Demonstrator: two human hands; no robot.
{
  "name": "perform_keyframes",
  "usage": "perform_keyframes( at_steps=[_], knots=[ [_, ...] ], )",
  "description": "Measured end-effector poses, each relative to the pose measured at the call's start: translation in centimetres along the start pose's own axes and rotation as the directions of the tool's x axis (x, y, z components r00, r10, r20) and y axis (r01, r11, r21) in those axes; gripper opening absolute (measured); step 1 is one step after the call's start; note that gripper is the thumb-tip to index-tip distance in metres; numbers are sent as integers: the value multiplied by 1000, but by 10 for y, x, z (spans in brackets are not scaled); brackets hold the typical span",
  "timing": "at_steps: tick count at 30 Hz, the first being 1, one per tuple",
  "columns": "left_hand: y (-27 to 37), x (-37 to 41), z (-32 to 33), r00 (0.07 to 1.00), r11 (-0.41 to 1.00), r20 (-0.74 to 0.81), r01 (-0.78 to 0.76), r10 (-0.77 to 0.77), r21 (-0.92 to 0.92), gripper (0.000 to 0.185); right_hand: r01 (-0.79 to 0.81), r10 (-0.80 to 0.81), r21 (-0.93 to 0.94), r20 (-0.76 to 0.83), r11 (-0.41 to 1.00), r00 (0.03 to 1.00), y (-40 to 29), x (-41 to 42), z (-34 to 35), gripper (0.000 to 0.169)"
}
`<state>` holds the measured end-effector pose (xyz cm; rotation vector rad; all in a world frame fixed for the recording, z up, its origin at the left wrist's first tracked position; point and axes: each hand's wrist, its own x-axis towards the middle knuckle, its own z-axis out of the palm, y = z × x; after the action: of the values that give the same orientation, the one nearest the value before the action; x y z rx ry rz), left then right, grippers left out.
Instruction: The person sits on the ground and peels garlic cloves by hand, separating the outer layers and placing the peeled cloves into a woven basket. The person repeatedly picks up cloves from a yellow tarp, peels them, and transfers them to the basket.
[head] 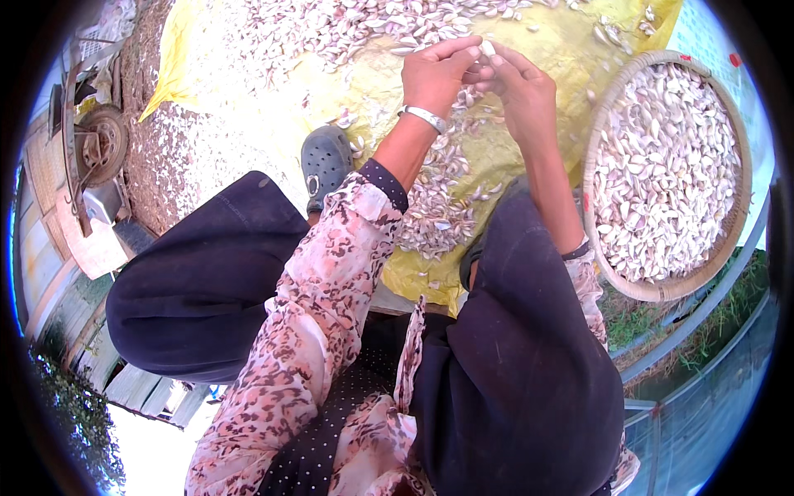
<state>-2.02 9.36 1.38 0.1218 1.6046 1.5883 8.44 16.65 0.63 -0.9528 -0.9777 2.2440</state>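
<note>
Over the yellow plastic sheet [558, 37] my two hands meet fingertip to fingertip. A pale garlic clove [488, 48] sticks up between them, pinched by the thumb and fingers of my right hand [526, 90]. My left hand [434, 73], with a silvery bangle [423, 116] at the wrist, has its thumb and forefinger together right against the clove's left side. Whether those fingers also grip something is hidden. Below my hands, between my feet, lies a heap of purplish unpeeled garlic cloves [434, 217].
To the right stands a round woven basket [589, 204] with many garlic cloves [667, 173] in it. More cloves [347, 25] spread across the sheet's far side. My left foot wears a dark clog [327, 162]. A wheeled cart [99, 142] stands at far left.
</note>
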Motion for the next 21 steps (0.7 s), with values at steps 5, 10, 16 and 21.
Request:
perform_keyframes(
  at_steps=[5,10,16,21],
  knots=[
    [9,-6,-1,992,998,123,-4,12,-67,26,-22,20,139,12,990,1000,3,-2,-9,26],
    [11,-2,-5,975,998,219,-28,39,-52,24,-71,67,174,30,982,997,-5,-5,-10,23],
    [12,1,-4,964,998,266,-9,26,-67,19,-26,19,-140,-49,990,999,-20,-13,-1,18],
    [12,-3,-1,971,999,237,-18,25,-31,20,76,-146,-518,-97,852,984,-29,-21,7,16]
  ],
)
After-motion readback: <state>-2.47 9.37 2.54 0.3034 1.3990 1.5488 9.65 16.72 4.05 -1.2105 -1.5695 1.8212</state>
